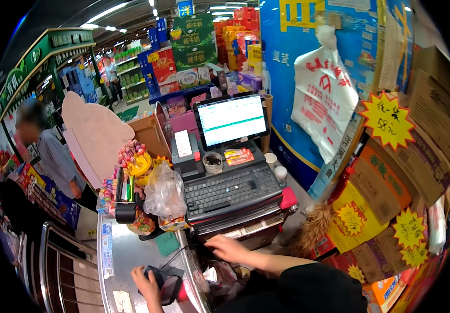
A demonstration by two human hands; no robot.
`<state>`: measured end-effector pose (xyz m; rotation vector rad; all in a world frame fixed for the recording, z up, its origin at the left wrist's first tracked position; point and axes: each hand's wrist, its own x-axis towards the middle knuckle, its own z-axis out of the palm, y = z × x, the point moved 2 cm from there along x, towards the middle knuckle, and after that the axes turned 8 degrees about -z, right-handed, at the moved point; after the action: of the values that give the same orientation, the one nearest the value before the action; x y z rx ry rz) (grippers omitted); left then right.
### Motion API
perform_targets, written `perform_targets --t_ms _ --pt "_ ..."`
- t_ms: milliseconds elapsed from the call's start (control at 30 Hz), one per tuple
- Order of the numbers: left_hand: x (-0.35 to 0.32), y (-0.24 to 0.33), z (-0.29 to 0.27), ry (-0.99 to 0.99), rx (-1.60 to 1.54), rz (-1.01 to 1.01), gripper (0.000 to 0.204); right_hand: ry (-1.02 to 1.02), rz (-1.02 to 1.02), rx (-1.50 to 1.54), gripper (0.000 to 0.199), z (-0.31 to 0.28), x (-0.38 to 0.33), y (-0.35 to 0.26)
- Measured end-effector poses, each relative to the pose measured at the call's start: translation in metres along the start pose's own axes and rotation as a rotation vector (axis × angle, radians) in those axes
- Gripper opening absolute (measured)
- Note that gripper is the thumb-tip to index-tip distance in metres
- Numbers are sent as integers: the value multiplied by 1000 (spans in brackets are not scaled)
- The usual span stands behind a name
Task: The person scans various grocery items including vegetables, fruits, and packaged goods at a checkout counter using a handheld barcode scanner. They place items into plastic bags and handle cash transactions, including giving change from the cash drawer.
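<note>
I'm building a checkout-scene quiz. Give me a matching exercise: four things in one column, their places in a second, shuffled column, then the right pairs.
Things:
1. left hand
2. right hand
3. keyboard
4. clear plastic bag

Places:
A. just left of the keyboard
B. below the monitor
C. on a black handheld scanner
D. at the till drawer under the keyboard

Pairs: 1-C, 2-D, 3-B, 4-A
</note>
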<state>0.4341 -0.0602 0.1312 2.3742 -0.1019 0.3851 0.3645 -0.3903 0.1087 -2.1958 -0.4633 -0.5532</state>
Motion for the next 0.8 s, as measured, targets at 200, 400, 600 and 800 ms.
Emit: perform_targets --t_ms 200,400,600,800 --pt "5 -4 29 -129 405 -152 26 347 185 -298 16 -91 -12 64" --pt "31 -15 29 -111 439 -407 35 353 202 -458 16 -104 14 74" --pt "37 -10 30 -93 437 -416 36 334 199 -593 22 -105 21 86" --pt "31 -4 31 -42 391 -421 39 354 213 -615 24 -114 25 93"
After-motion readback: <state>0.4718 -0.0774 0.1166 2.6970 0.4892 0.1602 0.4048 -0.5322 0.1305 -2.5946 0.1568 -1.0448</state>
